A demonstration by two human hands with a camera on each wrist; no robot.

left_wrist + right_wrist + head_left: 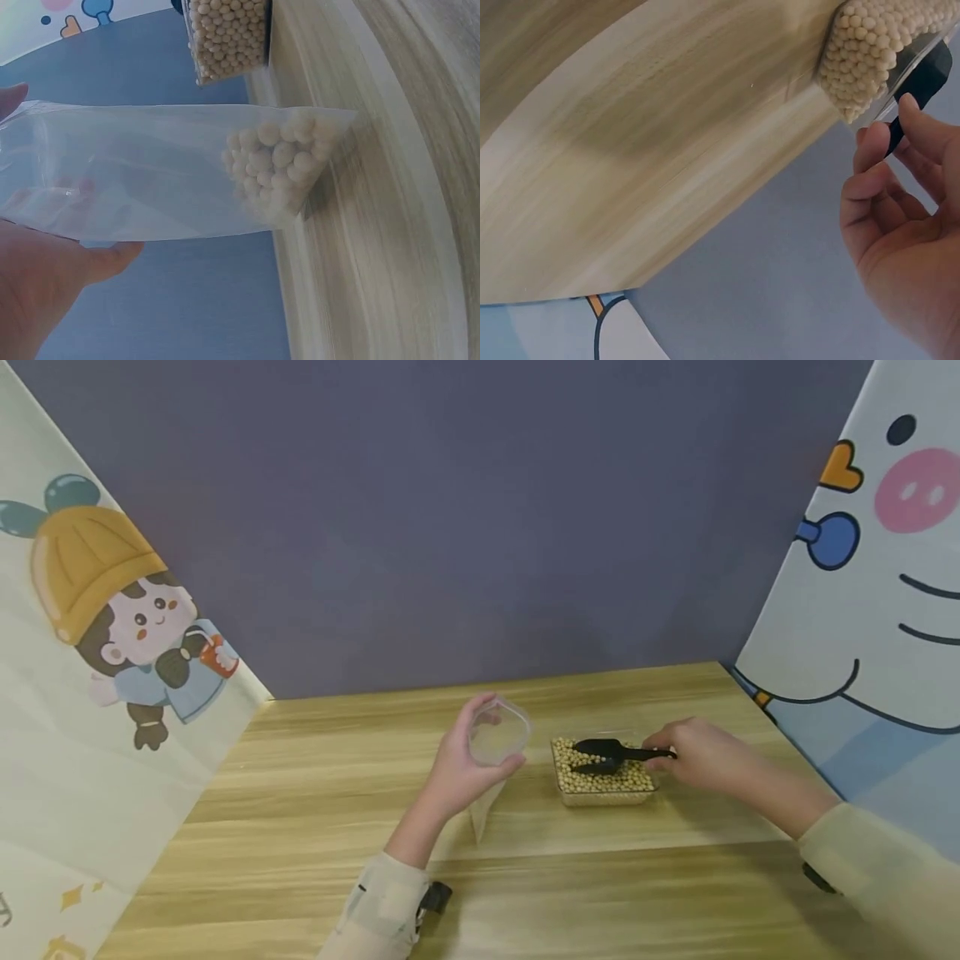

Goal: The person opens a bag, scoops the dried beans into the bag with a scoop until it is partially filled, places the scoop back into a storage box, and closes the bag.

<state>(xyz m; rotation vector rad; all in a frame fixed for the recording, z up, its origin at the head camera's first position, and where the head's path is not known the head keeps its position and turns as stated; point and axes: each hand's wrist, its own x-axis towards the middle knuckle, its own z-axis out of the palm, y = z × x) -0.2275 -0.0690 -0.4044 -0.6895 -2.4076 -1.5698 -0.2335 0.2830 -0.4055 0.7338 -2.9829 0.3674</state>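
Note:
My left hand (468,768) holds a clear plastic bag (483,810) upright by its top, with thumb and fingers spread around the wide-open mouth. Pale round beans (274,161) fill the bottom corner of the bag, which reaches down to the tabletop. To the right of the bag stands a clear rectangular box (606,799) full of the same kind of beans (600,781). Between thumb and fingers, my right hand (697,752) pinches the handle of a small black scoop (618,752). The scoop's head is at the beans inside the box; how deep it sits cannot be told.
A wood-grain table (300,827) carries everything. Behind it rises a plain grey-blue panel (480,527). Cartoon-printed panels close off the left side (45,710) and the right side (885,635).

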